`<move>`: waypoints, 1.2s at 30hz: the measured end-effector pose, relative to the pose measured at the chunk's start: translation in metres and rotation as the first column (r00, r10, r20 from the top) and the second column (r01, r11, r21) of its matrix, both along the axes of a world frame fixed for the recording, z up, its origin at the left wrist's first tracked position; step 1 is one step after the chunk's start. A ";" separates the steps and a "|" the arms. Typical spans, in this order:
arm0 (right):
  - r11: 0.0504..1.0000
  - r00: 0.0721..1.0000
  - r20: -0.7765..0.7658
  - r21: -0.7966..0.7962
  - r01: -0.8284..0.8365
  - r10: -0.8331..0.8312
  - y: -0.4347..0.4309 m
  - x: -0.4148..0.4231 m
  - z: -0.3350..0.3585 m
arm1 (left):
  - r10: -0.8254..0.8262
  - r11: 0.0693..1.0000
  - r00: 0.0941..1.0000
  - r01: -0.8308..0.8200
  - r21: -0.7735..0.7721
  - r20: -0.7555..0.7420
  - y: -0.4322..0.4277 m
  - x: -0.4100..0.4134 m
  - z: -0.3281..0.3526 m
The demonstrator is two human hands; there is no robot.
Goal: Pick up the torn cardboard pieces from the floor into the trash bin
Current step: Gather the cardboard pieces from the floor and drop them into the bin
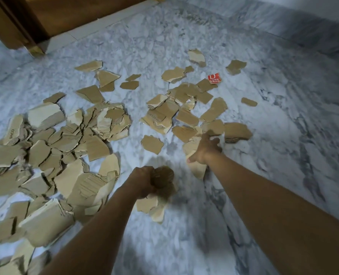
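The left hand (145, 181), lower middle, is clenched round a wad of cardboard pieces (162, 179), and the right hand (206, 147), just right of centre, curls its fingers into the scraps with the thumb pinching a pale one; best to rake nearby loose ones against what is held, keep both grips firm, and go before either fist overflows. Two hands, one red printed scrap (214, 78) at upper right, and several dozen brown pieces on the floor (283, 155), heaped thickest at the left, too overlapped to count exactly; no trash bin shows
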State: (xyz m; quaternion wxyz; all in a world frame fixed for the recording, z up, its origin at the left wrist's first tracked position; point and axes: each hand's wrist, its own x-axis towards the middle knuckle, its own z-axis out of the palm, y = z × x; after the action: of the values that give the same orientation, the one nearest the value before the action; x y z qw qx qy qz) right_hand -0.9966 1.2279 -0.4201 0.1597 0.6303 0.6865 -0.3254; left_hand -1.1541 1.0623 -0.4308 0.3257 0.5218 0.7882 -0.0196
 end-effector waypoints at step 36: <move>0.962 0.899 -0.381 -0.074 -0.263 0.216 0.026 0.149 -0.026 | -0.061 0.997 0.996 0.057 0.055 0.071 0.064 -0.012 -0.013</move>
State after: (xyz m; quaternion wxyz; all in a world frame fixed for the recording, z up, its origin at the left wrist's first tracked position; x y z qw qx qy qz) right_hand -0.8473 1.2535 -0.4464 0.1053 0.4575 0.7551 -0.4576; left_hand -1.1664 1.1261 -0.4435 0.3396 0.5536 0.7603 0.0107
